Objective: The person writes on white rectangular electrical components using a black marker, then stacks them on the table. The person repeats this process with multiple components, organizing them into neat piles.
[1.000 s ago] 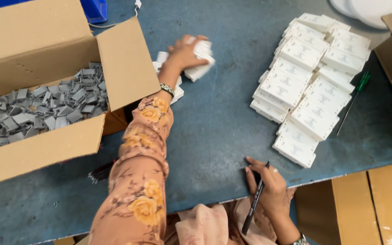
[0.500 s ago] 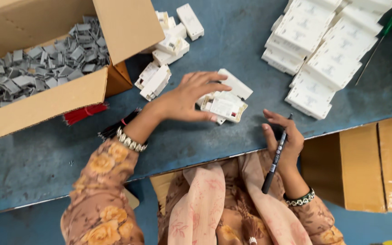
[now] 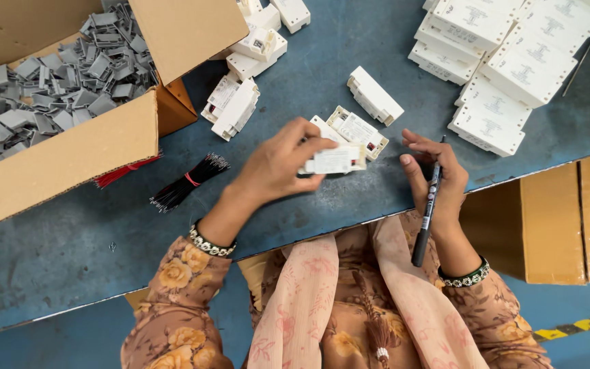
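Item: white module (image 3: 334, 160), lying label-up on the counter (image 3: 90, 246) near its front edge, being pinched at its left end by the left hand (image 3: 278, 167), grip closing on it with thumb and fingers.

Beside it: right hand (image 3: 438, 179), just right of the module, grip clenching a black marker (image 3: 428, 205) that is pointing away from the body, tip not touching the module.

Step, as judged: module is being steadied for marking; the next move is calling for the marker tip to come down on the label while the left hand is keeping the module flat.

Just beyond the module: two more loose modules (image 3: 363, 116).

Far right of the module: stacked modules (image 3: 500, 48) in rows.

Left of the module: black wire bundle (image 3: 189, 181); further left, open cardboard box (image 3: 63, 160) holding grey clips (image 3: 56, 82).
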